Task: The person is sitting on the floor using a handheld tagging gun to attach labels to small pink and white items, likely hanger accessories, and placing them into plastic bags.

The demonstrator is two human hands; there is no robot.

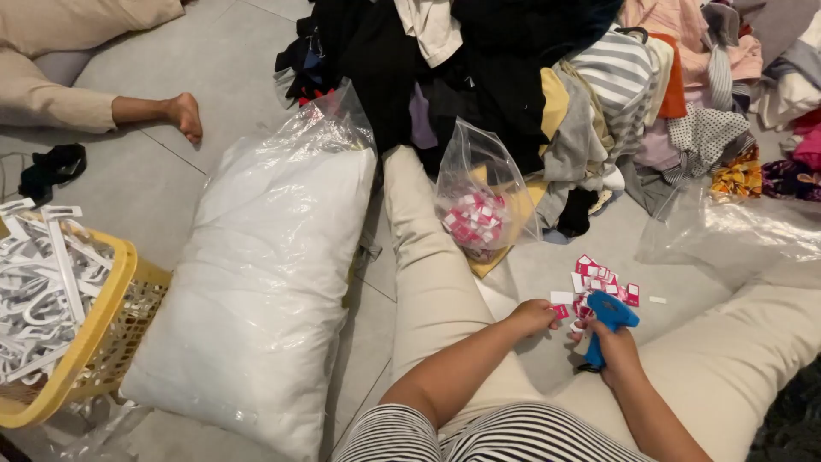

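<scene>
- My right hand (614, 349) was clamped around the blue tagging gun (609, 318), its nose aimed toward my left grip
- My left hand (532, 316) had its fingers pinched together on one small red-and-white tag (560, 312), just beside the gun's nose
- I judged the main risk was the gun's tip catching my left fingertips, since they sat so close to it
- The loose tags (601, 281) lay on the floor just beyond both grips; a careless sweep of my wrist could have scattered them
- The clear bag of tags (481, 205) stood farther off beyond my left grip, leaning on the clothes pile (547, 85), and might have tipped and spilled
</scene>
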